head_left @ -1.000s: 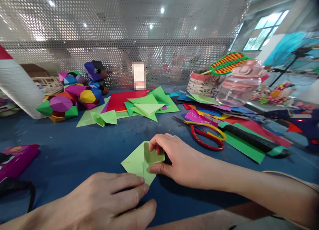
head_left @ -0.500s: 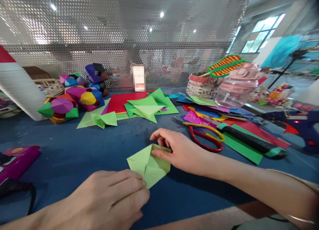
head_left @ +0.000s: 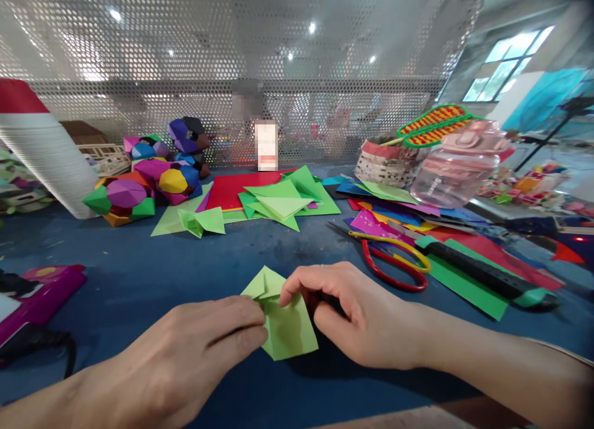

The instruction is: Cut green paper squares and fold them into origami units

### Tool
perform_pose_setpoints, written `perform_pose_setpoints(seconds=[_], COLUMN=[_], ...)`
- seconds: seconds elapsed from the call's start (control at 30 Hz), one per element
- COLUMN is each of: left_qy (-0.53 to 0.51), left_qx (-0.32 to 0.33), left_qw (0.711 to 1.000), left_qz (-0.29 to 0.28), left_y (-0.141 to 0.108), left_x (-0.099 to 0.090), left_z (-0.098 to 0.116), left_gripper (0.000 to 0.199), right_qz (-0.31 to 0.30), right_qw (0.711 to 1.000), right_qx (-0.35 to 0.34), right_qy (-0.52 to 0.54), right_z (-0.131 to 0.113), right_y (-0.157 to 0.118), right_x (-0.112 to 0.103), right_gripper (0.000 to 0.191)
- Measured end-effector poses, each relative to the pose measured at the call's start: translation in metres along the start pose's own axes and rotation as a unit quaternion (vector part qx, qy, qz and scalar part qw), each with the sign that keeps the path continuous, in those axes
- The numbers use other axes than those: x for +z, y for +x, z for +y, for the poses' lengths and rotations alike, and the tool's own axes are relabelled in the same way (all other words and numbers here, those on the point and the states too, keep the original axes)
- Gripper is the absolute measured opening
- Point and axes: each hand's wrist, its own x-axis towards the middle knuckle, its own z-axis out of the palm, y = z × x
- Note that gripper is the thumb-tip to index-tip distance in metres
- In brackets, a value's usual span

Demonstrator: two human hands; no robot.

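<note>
while the left hand (head_left: 199,355) covers the left edge of the folded light-green paper (head_left: 293,331), its pinch too hidden to tell, the right hand (head_left: 364,311), thumb gapped from index, curls over the right side; the paper's length runs away between them.

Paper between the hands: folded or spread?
Folded: the paper shows creases and overlapping flaps near its far corner.
</note>
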Motion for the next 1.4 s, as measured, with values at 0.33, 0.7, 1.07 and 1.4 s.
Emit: perform_pose_setpoints(seconds=[0.33, 0.7, 1.07, 1.4], left_qy=[-0.05, -0.074, -0.021, -0.056], left_qx=[-0.045, -0.021, -0.021, 0.006], left_qw=[0.998, 0.997, 0.999, 0.998], left_qz=[0.005, 0.024, 0.038, 0.024], left_y=[-0.005, 0.002, 0.006, 0.005], left_x=[0.003, -0.002, -0.009, -0.006], left_z=[-0.006, 0.004, 0.018, 0.015], left_gripper=[0.039, 0.034, 0.025, 0.024], right_qz=[-0.006, -0.085, -0.004, 0.04], right_qw=[0.974, 0.969, 0.996, 0.998], right_qx=[-0.186, -0.209, -0.078, 0.04], right_qy=[-0.126, -0.1, 0.039, -0.002], right_z=[0.011, 0.005, 0.005, 0.007], right_y=[0.001, -0.001, 0.004, 0.013], right_x=[-0.001, -0.004, 0.001, 0.019], right_gripper=[0.021, 0.019, 0.011, 0.022])
